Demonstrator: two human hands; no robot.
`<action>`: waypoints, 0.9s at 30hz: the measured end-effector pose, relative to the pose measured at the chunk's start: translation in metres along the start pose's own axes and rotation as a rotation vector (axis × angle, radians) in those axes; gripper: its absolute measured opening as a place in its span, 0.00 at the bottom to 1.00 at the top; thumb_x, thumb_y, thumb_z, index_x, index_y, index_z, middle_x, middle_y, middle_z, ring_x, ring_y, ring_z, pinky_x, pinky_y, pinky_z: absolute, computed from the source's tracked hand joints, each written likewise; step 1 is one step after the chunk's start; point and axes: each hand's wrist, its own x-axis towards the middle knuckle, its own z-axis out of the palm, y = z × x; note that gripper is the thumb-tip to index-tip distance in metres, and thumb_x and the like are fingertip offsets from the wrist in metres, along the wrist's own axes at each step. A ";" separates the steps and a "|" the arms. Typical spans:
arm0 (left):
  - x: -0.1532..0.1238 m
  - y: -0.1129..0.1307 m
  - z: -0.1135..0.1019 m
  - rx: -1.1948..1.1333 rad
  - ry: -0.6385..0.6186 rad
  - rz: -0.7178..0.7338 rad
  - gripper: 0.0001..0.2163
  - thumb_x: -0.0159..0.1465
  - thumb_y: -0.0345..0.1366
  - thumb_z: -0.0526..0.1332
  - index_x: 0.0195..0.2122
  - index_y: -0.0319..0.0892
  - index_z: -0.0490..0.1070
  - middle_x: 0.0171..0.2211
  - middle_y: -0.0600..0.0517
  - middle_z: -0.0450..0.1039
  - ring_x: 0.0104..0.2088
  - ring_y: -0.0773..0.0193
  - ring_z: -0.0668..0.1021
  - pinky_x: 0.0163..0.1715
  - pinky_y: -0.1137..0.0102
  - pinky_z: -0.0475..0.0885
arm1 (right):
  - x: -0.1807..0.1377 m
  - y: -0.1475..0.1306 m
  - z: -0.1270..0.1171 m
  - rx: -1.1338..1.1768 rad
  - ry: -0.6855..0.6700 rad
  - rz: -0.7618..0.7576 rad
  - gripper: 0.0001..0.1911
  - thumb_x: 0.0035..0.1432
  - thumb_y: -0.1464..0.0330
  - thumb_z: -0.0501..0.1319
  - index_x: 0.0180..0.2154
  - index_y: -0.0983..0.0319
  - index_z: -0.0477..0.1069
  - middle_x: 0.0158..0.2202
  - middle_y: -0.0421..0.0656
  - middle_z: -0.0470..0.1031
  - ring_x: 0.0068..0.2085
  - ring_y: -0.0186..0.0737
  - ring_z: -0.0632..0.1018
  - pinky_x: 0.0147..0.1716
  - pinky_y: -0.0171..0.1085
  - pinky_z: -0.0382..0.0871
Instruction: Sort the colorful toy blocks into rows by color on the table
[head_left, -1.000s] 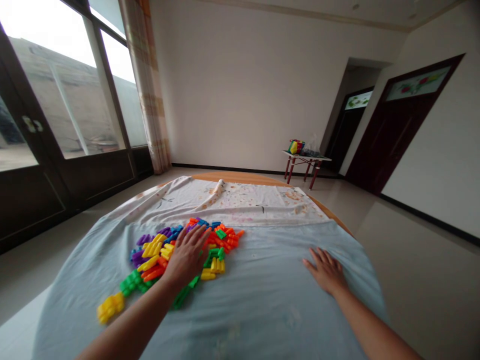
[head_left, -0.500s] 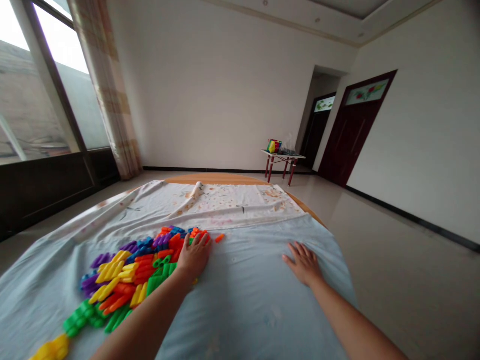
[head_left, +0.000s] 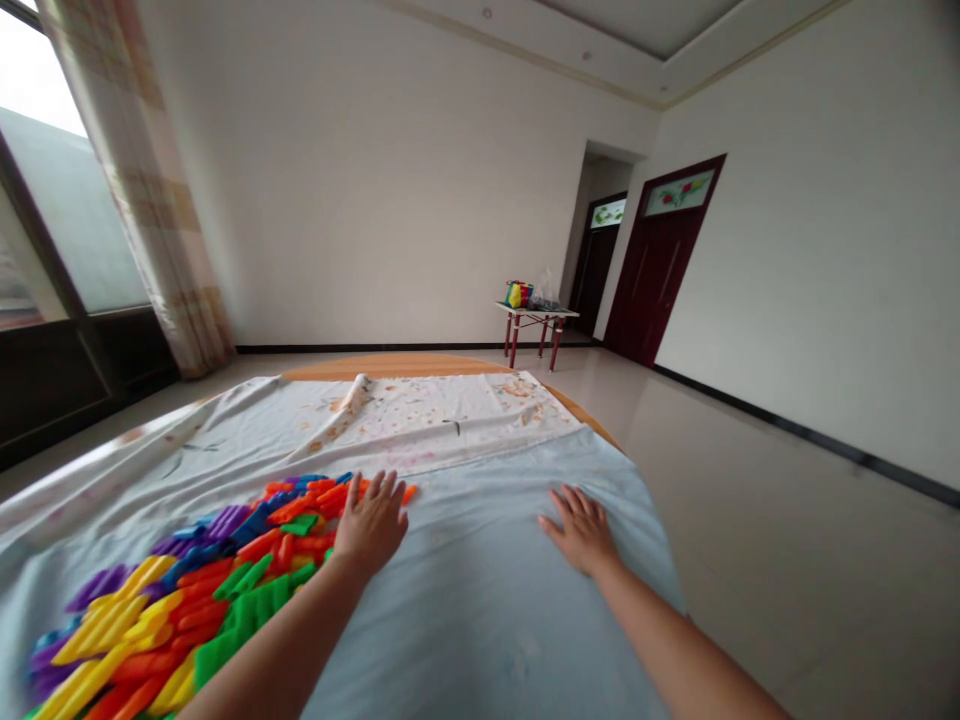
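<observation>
Large, pale wall across the back, with a dark red door farther right. In front, a round wooden table, mostly covered: light blue cloth nearest, white floral cloth beyond. Farther off, near the wall, a small side table with a multicoloured bag on top.

On the blue cloth, to the left, a wide heap of plastic pieces, cut off by the lower left edge of view. By the look of things, early or partway along: pieces already out and spread, with some same-coloured runs of yellow, green and purple, but orange, blue and green mixed toward the far end. No built shape and no separate piles in view; apparently much left to do.

Left hand palm down at the heap's right edge, fingers spread, gripping nothing visible. Contact with pieces beneath: cannot tell. Right hand well apart from the left and from the heap, palm down, fingers spread, apparently resting on the blue cloth.

Smallest, an orange piece just beside the left hand's fingers.
</observation>
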 end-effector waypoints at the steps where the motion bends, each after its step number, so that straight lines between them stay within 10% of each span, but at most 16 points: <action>1: 0.002 0.006 0.004 -0.019 -0.009 0.039 0.21 0.61 0.39 0.46 0.55 0.45 0.64 0.59 0.48 0.61 0.60 0.59 0.60 0.62 0.56 0.42 | 0.000 -0.001 -0.002 0.003 -0.002 0.000 0.35 0.59 0.46 0.40 0.61 0.56 0.53 0.64 0.45 0.50 0.64 0.49 0.49 0.59 0.51 0.42; 10: -0.023 -0.014 0.012 0.048 -0.020 -0.142 0.21 0.60 0.41 0.48 0.49 0.37 0.70 0.55 0.38 0.66 0.60 0.46 0.60 0.59 0.43 0.35 | -0.001 -0.002 -0.006 0.023 -0.023 0.007 0.36 0.59 0.45 0.40 0.62 0.56 0.52 0.65 0.45 0.49 0.64 0.50 0.49 0.59 0.52 0.41; 14: -0.052 0.019 -0.001 0.001 0.075 -0.083 0.21 0.60 0.47 0.49 0.49 0.44 0.71 0.59 0.42 0.60 0.61 0.48 0.58 0.60 0.44 0.37 | 0.001 -0.001 -0.003 0.025 -0.016 0.011 0.35 0.58 0.45 0.40 0.61 0.55 0.52 0.64 0.45 0.49 0.64 0.50 0.49 0.59 0.52 0.42; 19: -0.078 0.066 0.003 -0.247 -0.094 0.002 0.25 0.61 0.51 0.43 0.56 0.50 0.62 0.61 0.46 0.56 0.61 0.51 0.58 0.59 0.42 0.46 | 0.009 0.002 -0.003 0.028 -0.029 0.004 0.36 0.58 0.44 0.39 0.61 0.55 0.52 0.64 0.45 0.49 0.64 0.51 0.49 0.59 0.52 0.42; 27: -0.051 0.061 0.013 -0.336 -0.118 0.014 0.26 0.62 0.52 0.42 0.59 0.50 0.57 0.62 0.47 0.54 0.63 0.52 0.54 0.60 0.45 0.44 | 0.039 0.004 -0.007 -0.018 -0.134 0.040 0.38 0.58 0.44 0.36 0.63 0.56 0.45 0.66 0.44 0.42 0.65 0.48 0.44 0.59 0.51 0.40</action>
